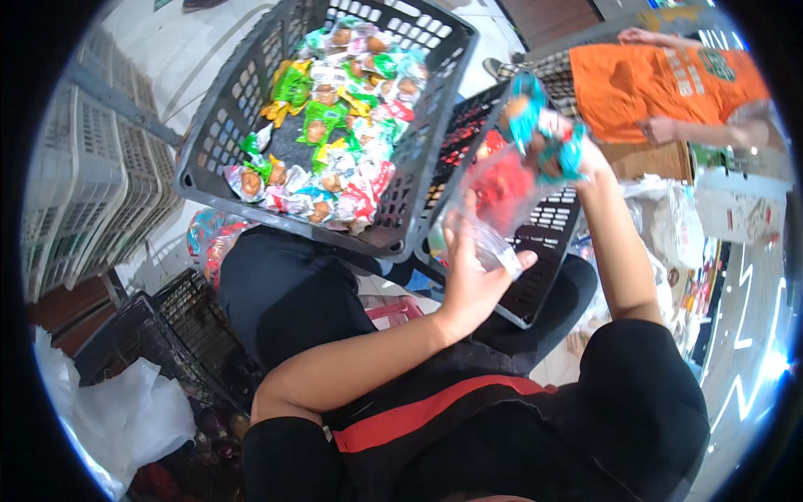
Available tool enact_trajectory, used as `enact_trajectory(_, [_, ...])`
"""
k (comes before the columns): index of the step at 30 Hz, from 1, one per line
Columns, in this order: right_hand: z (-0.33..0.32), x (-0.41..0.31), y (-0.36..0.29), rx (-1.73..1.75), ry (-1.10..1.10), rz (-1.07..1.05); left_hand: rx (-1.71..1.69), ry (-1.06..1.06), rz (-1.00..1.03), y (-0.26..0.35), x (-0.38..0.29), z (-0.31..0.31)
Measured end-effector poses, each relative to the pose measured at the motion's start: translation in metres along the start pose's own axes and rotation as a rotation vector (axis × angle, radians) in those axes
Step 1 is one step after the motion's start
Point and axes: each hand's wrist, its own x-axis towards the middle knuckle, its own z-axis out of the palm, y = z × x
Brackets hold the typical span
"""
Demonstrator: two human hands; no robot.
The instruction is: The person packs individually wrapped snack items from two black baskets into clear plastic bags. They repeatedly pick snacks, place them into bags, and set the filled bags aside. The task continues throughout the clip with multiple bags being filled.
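Note:
My left hand (472, 270) holds the mouth of a clear plastic bag (502, 204), its fingers around the film. My right hand (588, 160), slightly blurred, grips several teal-and-clear wrapped items (558, 157) with brown round contents, just past the bag. What exactly is inside the wrappers I cannot tell. Under the bag stands a black plastic crate (539, 276) on my lap, with red packages (495, 179) partly hidden by the film. To its left, a larger black crate (401, 248) holds many small wrapped brown items (326, 125) in green, white, red and yellow packaging.
White slatted crates (106, 169) are stacked at the left. Below them a dark crate (182, 332) sits beside white plastic sheeting (132, 408). A person in an orange top (652, 88) is at the upper right, near a cardboard box (652, 162) and white plastic bags (674, 232).

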Motion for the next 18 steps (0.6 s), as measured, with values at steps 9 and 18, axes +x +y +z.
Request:
enact_trajectory(9, [-0.048,-0.032,0.129,0.227,0.275,0.49,0.17,-0.072,0.012,-0.009,-0.006,0.002])
enact_trajectory(18, [-0.066,-0.004,0.152,0.315,0.33,0.404,0.234,-0.163,0.131,-0.017,-0.017,-0.002])
